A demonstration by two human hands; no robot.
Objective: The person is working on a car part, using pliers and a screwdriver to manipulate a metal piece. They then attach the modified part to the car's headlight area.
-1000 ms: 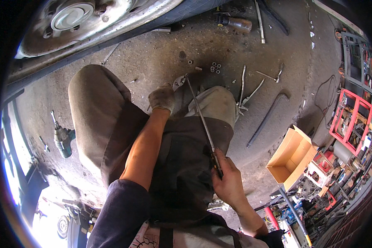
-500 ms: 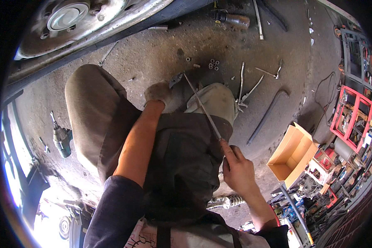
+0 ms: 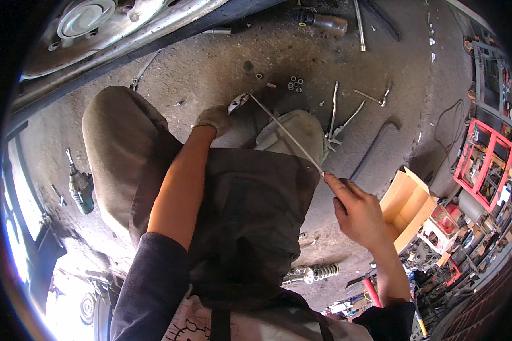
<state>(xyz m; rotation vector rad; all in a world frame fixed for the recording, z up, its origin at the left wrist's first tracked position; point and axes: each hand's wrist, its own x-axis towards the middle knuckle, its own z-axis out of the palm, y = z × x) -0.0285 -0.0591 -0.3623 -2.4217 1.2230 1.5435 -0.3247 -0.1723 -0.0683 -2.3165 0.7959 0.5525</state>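
Note:
My left hand [image 3: 213,118], in a greyish glove, is closed around a small metal part [image 3: 239,103] above the floor between my knees. What kind of part it is I cannot make out. My right hand [image 3: 358,213] is bare and holds the near end of a long, thin metal rod [image 3: 290,135]. The rod slants up to the left over my right knee. Its far tip lies right beside the metal part; whether they touch is unclear.
Several metal rings [image 3: 295,84] lie beyond my knees. Wrenches [image 3: 372,98] and a bent bar [image 3: 371,149] are on the floor to the right, near a cardboard box [image 3: 407,207]. A power tool [image 3: 81,188] lies left. A vehicle wheel [image 3: 85,20] stands at the upper left.
My right hand has moved right and a little farther away, and the rod now slants less steeply. My left hand has shifted slightly left, with the metal part turned.

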